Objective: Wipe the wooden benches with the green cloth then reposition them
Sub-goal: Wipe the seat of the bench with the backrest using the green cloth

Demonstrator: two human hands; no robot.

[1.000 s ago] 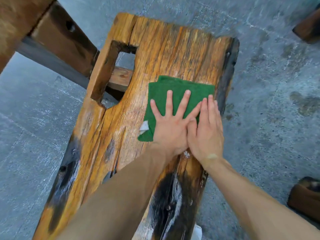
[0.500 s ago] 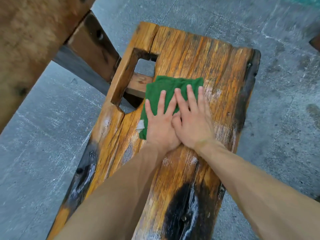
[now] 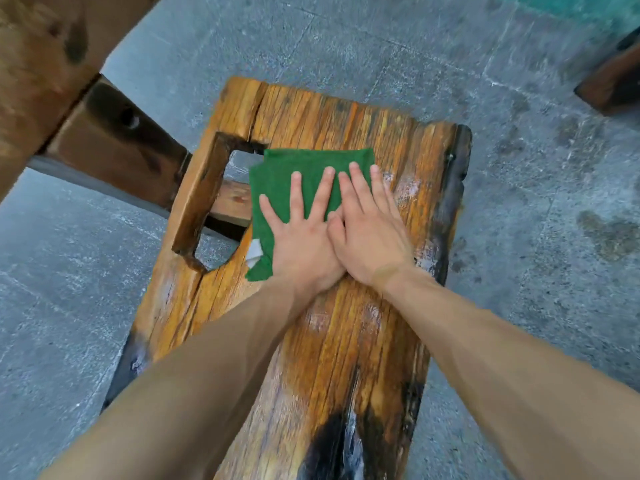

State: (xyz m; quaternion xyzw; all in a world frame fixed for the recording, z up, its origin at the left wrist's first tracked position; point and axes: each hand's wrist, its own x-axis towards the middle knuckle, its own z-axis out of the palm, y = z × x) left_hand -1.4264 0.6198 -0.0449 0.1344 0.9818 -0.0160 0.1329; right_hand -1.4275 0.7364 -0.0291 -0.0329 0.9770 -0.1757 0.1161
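A rough orange-brown wooden bench [image 3: 346,341] runs from the bottom of the view toward the middle, with a squarish cut-out near its far left corner and dark charred patches. A folded green cloth [image 3: 287,171] with a small white tag lies flat on the bench beside the cut-out. My left hand [image 3: 301,233] presses on the cloth with fingers spread. My right hand [image 3: 370,233] lies flat beside it, thumb overlapping the left hand, its fingertips on the cloth's right edge and its palm on the wood. The wood shines wet right of the hands.
A large wooden table or beam [image 3: 45,64] with a dark brace [image 3: 114,143] crosses the upper left, close to the bench's far left corner. Another wooden piece [image 3: 613,77] shows at the upper right edge. Grey concrete floor [image 3: 536,237] surrounds the bench.
Both hands have slid the cloth leftward across the bench, from its right edge to beside the cut-out. The view has shifted so the bench's far end sits lower in frame.
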